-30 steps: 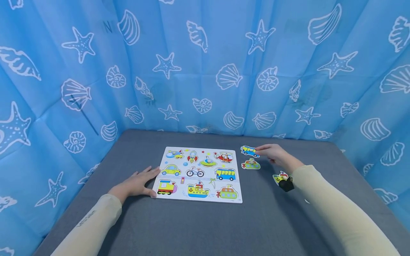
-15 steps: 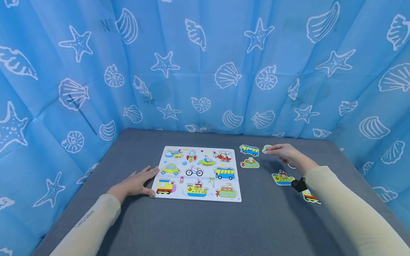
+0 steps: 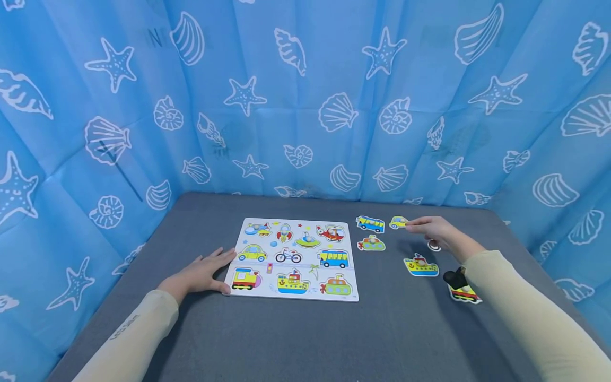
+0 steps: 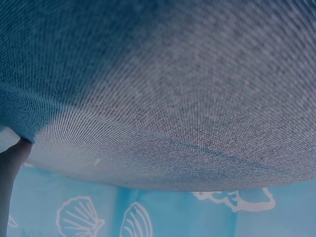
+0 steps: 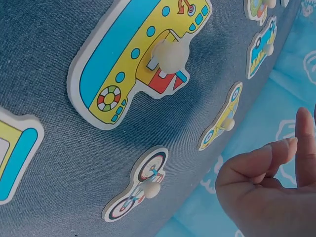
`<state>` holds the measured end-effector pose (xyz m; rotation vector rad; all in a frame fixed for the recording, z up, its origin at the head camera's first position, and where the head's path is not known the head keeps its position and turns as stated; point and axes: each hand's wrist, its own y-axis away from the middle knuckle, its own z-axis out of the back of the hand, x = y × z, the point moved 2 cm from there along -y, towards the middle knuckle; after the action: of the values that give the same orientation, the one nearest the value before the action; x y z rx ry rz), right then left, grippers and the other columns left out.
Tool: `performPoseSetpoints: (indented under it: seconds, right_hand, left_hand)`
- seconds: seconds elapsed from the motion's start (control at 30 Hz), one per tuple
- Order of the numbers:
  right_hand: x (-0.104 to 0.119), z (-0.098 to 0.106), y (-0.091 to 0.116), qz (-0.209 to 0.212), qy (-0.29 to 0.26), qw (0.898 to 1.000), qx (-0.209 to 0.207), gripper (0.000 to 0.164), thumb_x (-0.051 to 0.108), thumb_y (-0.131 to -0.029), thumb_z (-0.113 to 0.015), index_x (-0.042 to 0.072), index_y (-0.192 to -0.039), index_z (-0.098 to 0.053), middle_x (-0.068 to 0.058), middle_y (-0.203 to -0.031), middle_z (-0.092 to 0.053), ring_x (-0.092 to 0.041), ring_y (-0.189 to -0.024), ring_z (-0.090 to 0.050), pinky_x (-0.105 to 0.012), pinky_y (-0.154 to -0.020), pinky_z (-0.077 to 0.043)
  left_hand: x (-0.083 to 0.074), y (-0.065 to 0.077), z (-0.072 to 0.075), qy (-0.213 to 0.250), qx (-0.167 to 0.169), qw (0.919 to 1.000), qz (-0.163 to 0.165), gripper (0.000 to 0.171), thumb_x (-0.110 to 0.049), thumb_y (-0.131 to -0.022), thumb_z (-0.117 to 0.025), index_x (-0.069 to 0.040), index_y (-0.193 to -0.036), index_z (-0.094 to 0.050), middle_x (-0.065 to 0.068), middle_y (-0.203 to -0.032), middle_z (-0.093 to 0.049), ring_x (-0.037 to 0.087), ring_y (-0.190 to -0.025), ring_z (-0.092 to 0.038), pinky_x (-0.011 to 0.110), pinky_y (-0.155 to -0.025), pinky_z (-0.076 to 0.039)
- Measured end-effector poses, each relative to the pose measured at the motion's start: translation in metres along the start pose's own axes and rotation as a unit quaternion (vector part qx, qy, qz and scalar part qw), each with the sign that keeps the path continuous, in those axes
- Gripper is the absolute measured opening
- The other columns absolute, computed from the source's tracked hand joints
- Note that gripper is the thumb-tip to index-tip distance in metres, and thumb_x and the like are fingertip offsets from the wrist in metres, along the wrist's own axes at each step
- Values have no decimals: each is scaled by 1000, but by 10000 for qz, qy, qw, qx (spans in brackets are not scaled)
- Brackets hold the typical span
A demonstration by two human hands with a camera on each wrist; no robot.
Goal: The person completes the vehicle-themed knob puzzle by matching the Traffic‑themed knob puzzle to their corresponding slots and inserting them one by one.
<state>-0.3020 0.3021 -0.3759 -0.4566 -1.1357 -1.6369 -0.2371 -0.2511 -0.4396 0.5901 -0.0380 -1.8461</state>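
Note:
My left hand [image 3: 202,272] lies on the table with its fingers and thumb spread, touching the left edge of a white wooden puzzle board [image 3: 354,286] printed with vehicles. In the left wrist view, a digit [image 4: 12,160] reaches a white corner. My right hand [image 3: 436,231] is just right of the yellow car puzzle piece [image 3: 398,223], holding nothing. The right wrist view shows that car [image 5: 217,123] flat on the cloth, its knob free, apart from the fingers. Near it lie a bus piece [image 3: 370,224], a submarine piece [image 3: 371,243] and a bicycle piece [image 5: 133,190].
A ship piece [image 3: 421,266] and a train piece [image 3: 463,295], partly covered by the right wrist's black camera [image 3: 452,279], lie at the right. Grey cloth covers the table [image 3: 296,339]. A blue shell-patterned curtain [image 3: 305,106] stands along the back and sides.
My right hand has left the bus piece, moved right to the car piece, and drawn slightly away from it. The car, bicycle and train pieces have come into view. My left hand stays put.

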Motion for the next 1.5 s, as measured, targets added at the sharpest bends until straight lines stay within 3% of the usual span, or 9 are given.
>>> performPoseSetpoints:
  seconds: [0.13,0.4,0.67,0.97,1.07,1.23,1.37,1.5]
  right_hand:
    - [-2,-1,-4,119,21,9999,-84,55,26,-99,-57,-3,-143,-42,-27,-147,-29,-42,-120,-34,-36,-73,-38]
    - [-8,-3,-23,58,-35,9988,-482,54,24,-99,-56,-2,-144,-41,-27,-148,-32,-44,-129,-34,-42,-86,-41]
    - [-10,-6,-34,187,-154,9975,-665,56,24,-98,-57,-2,-145,-39,-26,-145,-34,-36,-114,-42,-41,-82,-42]
    - [-15,-11,-55,-89,-468,9953,-846,56,21,-101,-53,0,-149,-34,-26,-150,-34,-41,-128,-37,-52,-103,-36]
    - [-16,-12,-62,-239,-621,9931,-966,55,20,-101,-52,2,-149,-34,-26,-150,-34,-40,-127,-40,-49,-101,-40]
    - [-17,-15,-70,-304,-754,9903,-1129,54,17,-100,-52,1,-149,-34,-27,-149,-35,-37,-118,-47,-37,-83,-51]
    - [-16,-16,-76,-375,-729,9879,-1315,53,14,-100,-52,1,-149,-35,-26,-149,-35,-30,-106,-49,-30,-71,-50]
    - [-16,-15,-82,-544,-632,9865,-1410,52,14,-100,-53,3,-148,-37,-23,-147,-38,-24,-96,-47,-29,-69,-48]
  left_hand:
    - [0,0,0,17,-1,10000,1,110,-63,-72,-74,-11,-155,-24,17,-158,-23,42,-145,-10,68,-109,-8]
    - [-1,2,2,65,-9,10000,-9,110,-63,-72,-74,-11,-155,-23,17,-158,-23,42,-145,-10,67,-110,-7]
    - [3,-1,1,1,-29,10000,-66,110,-63,-72,-73,-11,-155,-23,15,-159,-22,41,-146,-10,67,-110,-8]
    - [3,-2,0,19,-12,10000,-72,112,-65,-71,-73,-11,-155,-23,14,-159,-22,39,-146,-9,66,-110,-7]
    - [1,-1,1,51,-7,10000,-74,111,-64,-72,-73,-10,-155,-23,15,-159,-22,40,-146,-9,67,-110,-7]
    - [-1,1,2,27,7,10000,-82,110,-63,-72,-73,-10,-155,-23,15,-159,-22,40,-146,-9,67,-110,-7]
    - [-1,1,2,24,-35,10000,-40,109,-62,-73,-74,-10,-155,-24,15,-159,-23,40,-145,-11,67,-110,-8]
    - [-2,1,2,58,-33,10000,13,108,-61,-73,-74,-11,-155,-23,15,-159,-23,40,-146,-10,66,-110,-8]
